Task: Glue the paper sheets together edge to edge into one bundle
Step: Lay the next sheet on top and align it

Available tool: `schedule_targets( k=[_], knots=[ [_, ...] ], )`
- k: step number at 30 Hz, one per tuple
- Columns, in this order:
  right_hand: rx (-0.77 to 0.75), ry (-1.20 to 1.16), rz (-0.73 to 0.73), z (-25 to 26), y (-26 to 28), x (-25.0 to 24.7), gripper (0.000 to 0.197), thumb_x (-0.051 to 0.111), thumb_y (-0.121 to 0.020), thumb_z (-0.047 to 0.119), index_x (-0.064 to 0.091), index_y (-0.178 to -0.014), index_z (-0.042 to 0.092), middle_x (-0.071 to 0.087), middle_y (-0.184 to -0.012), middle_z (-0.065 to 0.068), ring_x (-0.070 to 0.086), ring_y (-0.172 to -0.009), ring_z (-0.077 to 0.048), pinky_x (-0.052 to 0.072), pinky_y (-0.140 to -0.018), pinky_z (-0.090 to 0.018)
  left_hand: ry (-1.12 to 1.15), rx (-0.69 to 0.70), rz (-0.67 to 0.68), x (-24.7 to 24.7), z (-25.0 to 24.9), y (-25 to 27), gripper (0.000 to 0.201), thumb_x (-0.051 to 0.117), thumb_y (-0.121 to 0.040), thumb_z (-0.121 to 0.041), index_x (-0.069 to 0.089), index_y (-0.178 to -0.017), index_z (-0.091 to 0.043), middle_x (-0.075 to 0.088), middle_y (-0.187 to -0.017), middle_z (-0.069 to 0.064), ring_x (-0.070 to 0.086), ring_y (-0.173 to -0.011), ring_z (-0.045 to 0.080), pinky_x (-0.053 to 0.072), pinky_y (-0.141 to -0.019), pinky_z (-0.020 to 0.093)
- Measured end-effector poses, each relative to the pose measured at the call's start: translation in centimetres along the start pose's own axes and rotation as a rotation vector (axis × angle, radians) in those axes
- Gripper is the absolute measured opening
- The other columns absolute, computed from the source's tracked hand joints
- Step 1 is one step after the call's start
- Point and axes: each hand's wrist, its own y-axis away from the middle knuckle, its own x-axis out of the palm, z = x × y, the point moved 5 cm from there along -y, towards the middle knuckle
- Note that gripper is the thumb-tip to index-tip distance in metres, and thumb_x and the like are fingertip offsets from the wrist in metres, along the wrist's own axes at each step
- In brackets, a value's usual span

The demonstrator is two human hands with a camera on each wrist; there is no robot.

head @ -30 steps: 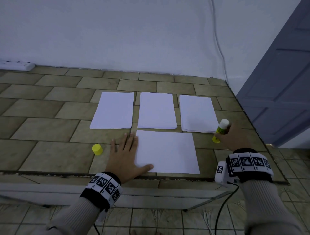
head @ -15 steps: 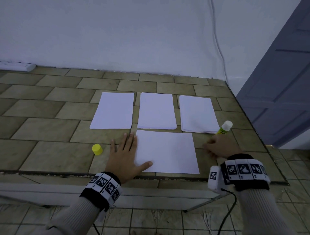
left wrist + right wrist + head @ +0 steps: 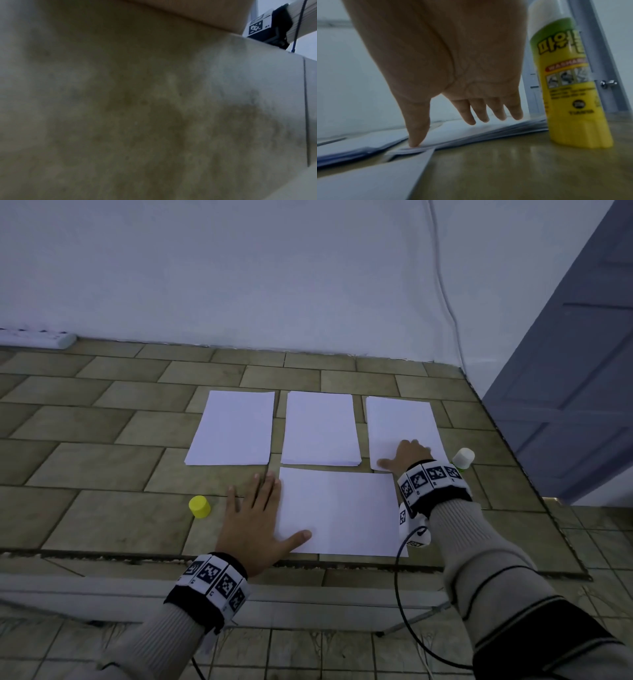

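Three white paper stacks lie in a row on the tiled surface: left (image 3: 233,428), middle (image 3: 320,428) and right (image 3: 400,422). A single sheet (image 3: 342,511) lies crosswise in front of them. My left hand (image 3: 255,515) lies flat, fingers spread, pressing that sheet's left edge with the thumb on it. My right hand (image 3: 406,455) rests open on the right stack's near corner, thumb tip (image 3: 415,143) on the paper. The yellow glue stick (image 3: 570,81) stands uncapped just right of that hand, also visible as a white tip (image 3: 463,458). Its yellow cap (image 3: 199,506) sits left of my left hand.
The tiled surface (image 3: 85,474) ends at a front ledge near me and at a right edge by a grey-blue door (image 3: 565,371). A white power strip (image 3: 34,338) lies at the far left by the wall. A cable (image 3: 442,285) hangs down the wall. The left wrist view shows only blurred tile.
My right hand set the glue stick down upright at the right, let go, and moved left and forward onto the right stack's near corner. The left hand stayed on the front sheet.
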Motion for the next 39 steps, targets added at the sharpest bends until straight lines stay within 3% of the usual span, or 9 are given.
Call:
schedule_targets(
  k=[7,15,21,24,26,28,31,36,39],
  knots=[
    [-0.051,-0.01,-0.075,-0.2,-0.3,0.1,0.047,0.06,-0.09,0.042,0.053,-0.114,0.002,0.056,-0.12,-0.016,0.053,-0.112,-0.033,0.047,-0.089,-0.04,0.016,0.005,-0.003,0.1,0.0,-0.1,0.125,-0.019,-0.059,-0.094,-0.006,-0.155,-0.014,-0.016,-0.161,0.001,-0.015,-0.149,0.02,-0.006,-0.118,0.058],
    [-0.125,-0.294,-0.308,-0.5,1.4,-3.0,0.041,0.051,-0.093,0.036,0.052,-0.119,0.004,0.06,-0.115,-0.016,0.056,-0.103,-0.033,0.046,-0.085,-0.04,0.077,-0.017,0.013,-0.3,0.2,0.0,0.124,-0.026,-0.055,-0.092,-0.014,-0.154,-0.017,-0.016,-0.161,-0.004,-0.017,-0.148,0.014,-0.009,-0.118,0.053],
    [-0.448,-0.53,-0.364,1.3,7.3,-5.5,0.045,0.065,-0.088,0.033,0.056,-0.127,0.011,0.055,-0.13,-0.01,0.051,-0.119,-0.025,0.037,-0.093,-0.03,0.643,-0.094,-0.146,-2.4,1.0,0.0,0.114,0.001,-0.07,-0.092,0.019,-0.154,-0.017,0.02,-0.16,-0.005,0.014,-0.147,0.007,0.0,-0.12,0.039],
    [-0.605,-0.553,-0.293,1.7,10.4,-4.8,0.044,0.073,-0.082,0.03,0.059,-0.124,0.027,0.037,-0.151,-0.003,0.029,-0.14,-0.022,0.022,-0.113,-0.037,1.048,-0.145,-0.237,-4.5,1.3,0.0,0.079,0.02,-0.089,-0.077,0.031,-0.148,-0.025,0.033,-0.151,-0.011,0.029,-0.135,0.002,0.02,-0.113,0.029],
    [-0.672,-0.554,-0.22,1.6,11.8,-3.8,0.045,0.076,-0.08,0.026,0.058,-0.119,0.037,0.025,-0.156,0.001,0.013,-0.146,-0.019,0.011,-0.113,-0.032,1.311,-0.202,-0.231,-5.4,1.7,-0.6,0.057,0.028,-0.095,-0.065,0.034,-0.142,-0.034,0.051,-0.135,-0.009,0.046,-0.128,0.012,0.034,-0.108,0.033],
    [-0.722,-0.532,-0.177,1.3,12.5,-2.5,0.047,0.077,-0.078,0.022,0.055,-0.113,0.045,0.018,-0.159,0.004,0.005,-0.147,-0.017,0.008,-0.112,-0.03,1.522,-0.282,-0.19,-6.4,1.9,-1.2,0.039,0.028,-0.096,-0.057,0.041,-0.127,-0.038,0.067,-0.109,-0.005,0.069,-0.099,0.018,0.051,-0.083,0.034],
    [-0.731,-0.518,-0.153,0.5,12.7,-0.7,0.047,0.077,-0.078,0.018,0.056,-0.109,0.046,0.012,-0.159,0.005,0.003,-0.148,-0.019,0.008,-0.114,-0.033,1.571,-0.297,-0.129,-7.6,1.5,-1.0,0.031,0.035,-0.1,-0.047,0.046,-0.125,-0.033,0.063,-0.102,-0.002,0.07,-0.077,0.015,0.058,-0.058,0.032],
    [-0.732,-0.555,-0.167,-0.6,12.2,0.6,0.046,0.077,-0.078,0.013,0.059,-0.108,0.044,0.007,-0.153,0.01,0.002,-0.147,-0.012,0.012,-0.117,-0.03,1.418,-0.195,-0.043,-6.5,2.0,-0.8,0.035,0.05,-0.094,0.008,0.06,-0.118,-0.017,0.073,-0.089,-0.004,0.067,-0.089,0.017,0.057,-0.06,0.024],
    [-0.692,-0.646,-0.059,-1.1,11.8,0.8,0.052,0.075,-0.078,0.006,0.059,-0.115,0.04,0.008,-0.155,0.009,0.008,-0.143,-0.003,0.025,-0.113,-0.025,1.36,-0.14,-0.013,-6.1,1.8,-0.5,0.037,0.046,-0.093,0.014,0.063,-0.117,-0.009,0.072,-0.092,0.0,0.069,-0.08,0.004,0.054,-0.063,0.017]
  ],
)
